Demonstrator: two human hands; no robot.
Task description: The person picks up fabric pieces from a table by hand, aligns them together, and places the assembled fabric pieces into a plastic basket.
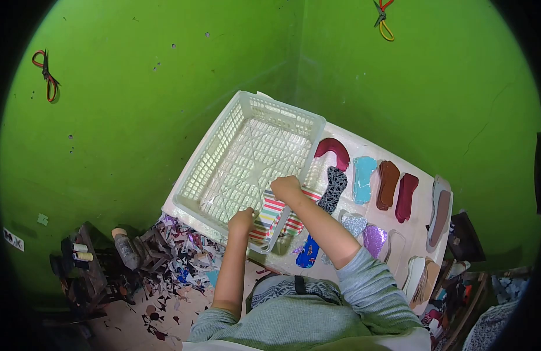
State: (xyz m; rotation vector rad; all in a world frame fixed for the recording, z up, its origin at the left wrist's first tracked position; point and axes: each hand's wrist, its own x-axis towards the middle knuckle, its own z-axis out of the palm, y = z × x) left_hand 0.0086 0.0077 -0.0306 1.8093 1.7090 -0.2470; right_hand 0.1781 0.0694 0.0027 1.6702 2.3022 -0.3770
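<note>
Striped flat material (271, 213), gripped by left hand (242, 222) and right hand (287, 190), overlaps a latticed plastic basket (241, 158).

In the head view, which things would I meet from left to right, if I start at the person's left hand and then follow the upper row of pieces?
The left hand, right hand, black patterned material, light-blue pieces, brown pieces, straight maroon pieces, mauve-brown piece.
</note>
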